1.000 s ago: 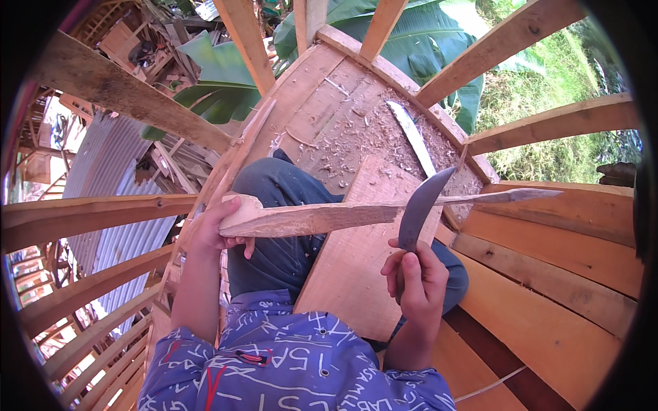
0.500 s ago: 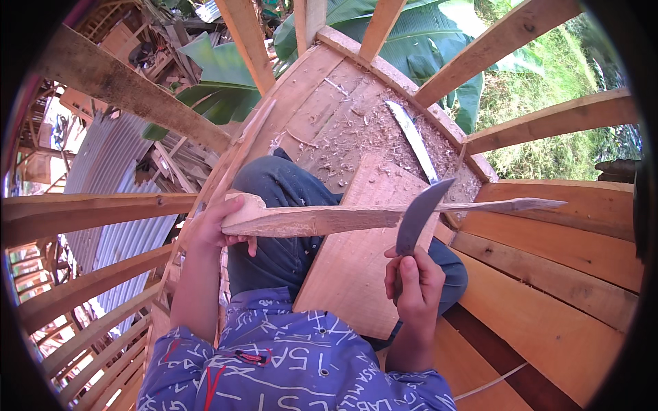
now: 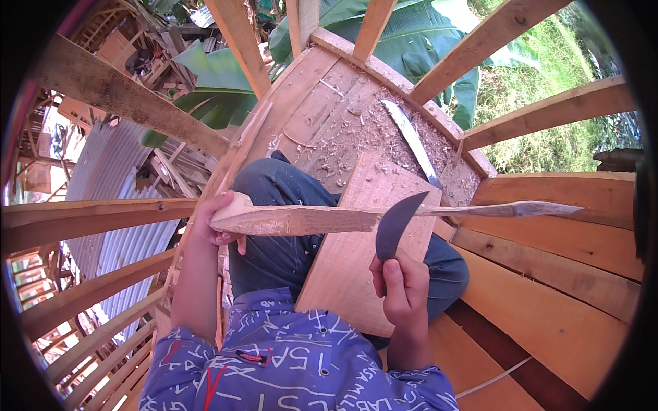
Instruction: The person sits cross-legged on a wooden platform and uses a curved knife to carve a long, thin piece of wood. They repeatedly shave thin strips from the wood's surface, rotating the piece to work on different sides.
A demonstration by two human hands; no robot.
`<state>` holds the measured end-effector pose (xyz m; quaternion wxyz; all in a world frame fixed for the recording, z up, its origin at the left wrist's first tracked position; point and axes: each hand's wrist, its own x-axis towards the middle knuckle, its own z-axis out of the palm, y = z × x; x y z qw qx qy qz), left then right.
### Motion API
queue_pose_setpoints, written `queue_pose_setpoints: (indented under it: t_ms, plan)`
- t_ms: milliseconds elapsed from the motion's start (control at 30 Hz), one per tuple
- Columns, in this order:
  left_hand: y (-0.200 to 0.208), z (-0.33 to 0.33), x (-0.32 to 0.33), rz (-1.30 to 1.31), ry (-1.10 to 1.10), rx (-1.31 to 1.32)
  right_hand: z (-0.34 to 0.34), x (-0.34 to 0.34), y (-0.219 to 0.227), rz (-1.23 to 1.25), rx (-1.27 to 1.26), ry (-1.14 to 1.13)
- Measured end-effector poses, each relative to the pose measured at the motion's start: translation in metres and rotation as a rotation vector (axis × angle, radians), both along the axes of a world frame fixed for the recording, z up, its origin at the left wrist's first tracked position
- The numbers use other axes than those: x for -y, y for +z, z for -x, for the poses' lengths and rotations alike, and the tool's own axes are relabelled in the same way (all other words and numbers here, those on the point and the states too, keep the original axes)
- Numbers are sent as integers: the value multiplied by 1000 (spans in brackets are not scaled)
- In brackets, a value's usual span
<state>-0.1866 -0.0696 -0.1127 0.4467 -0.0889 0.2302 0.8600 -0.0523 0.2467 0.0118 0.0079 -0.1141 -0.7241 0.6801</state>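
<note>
My left hand [image 3: 212,218] is closed around the thick end of a long, carved wooden stick [image 3: 295,221]. The stick lies level across my lap, tapering to a thin, rough tip at the right. In my right hand [image 3: 403,284] is a knife with a broad, curved dark blade [image 3: 395,229], its point up and to the right. The blade crosses in front of the stick near its middle; whether it touches the wood I cannot tell. The knife's handle is hidden in my fist. Under the stick, a flat wooden board [image 3: 339,277] slants over my legs.
A long bare blade [image 3: 411,140] lies among wood shavings [image 3: 363,127] on the plank floor ahead. Wooden slats [image 3: 103,205] rise around me, with banana leaves [image 3: 404,44] beyond. Stacked planks [image 3: 548,246] are at the right; corrugated metal sheets [image 3: 133,233] lie outside at the left.
The knife and my right hand have moved left along the stick and slightly down, the blade tilting further right. The stick's thick end and my left hand have shifted slightly left.
</note>
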Motion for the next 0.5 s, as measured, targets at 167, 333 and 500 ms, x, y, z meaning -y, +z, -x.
queue_pose_setpoints:
  t_ms: [167, 333, 500]
  plan:
    - [9, 3, -5, 71, -13, 47, -1, 3, -1, -23, -3, -98]
    - [16, 2, -9, 156, -45, -37, -12, -4, -13, 130, -100, -241]
    - [16, 4, -8, 161, -38, -15, -6, -6, -17, -223, -31, 83]
